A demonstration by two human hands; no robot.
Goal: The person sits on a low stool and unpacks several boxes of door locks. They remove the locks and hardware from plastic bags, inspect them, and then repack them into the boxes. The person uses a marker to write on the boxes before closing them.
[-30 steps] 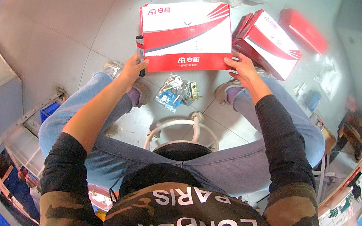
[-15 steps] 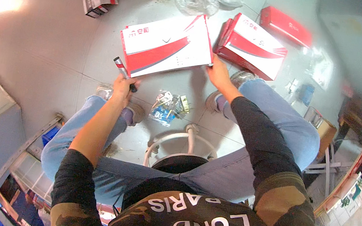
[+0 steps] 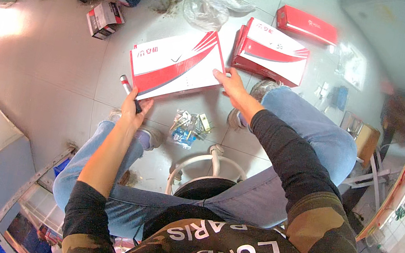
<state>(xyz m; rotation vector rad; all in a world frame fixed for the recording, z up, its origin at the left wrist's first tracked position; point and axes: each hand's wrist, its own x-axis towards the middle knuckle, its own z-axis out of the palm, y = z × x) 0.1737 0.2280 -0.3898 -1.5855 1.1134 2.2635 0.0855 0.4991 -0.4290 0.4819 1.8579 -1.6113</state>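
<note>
A flat white-and-red cardboard box is held out in front of me, above the floor and slightly tilted. My left hand is closed at its near left corner, and a marker with a silver-and-red barrel and dark end sticks out of the same hand. At the box's right edge, my right hand grips with the thumb on the top face; its other fingers are partly hidden. Below the box, a clear bag of small metal parts lies on the floor between my feet.
Similar white-and-red boxes are stacked to the right, with a red box behind them. A crumpled clear plastic bag lies at the far side. Far left stands a small carton. A round-based stool is beneath me.
The box has come nearer to me. My right thumb has moved onto its top face, and my left hand has closed up against its corner, still with the marker.
</note>
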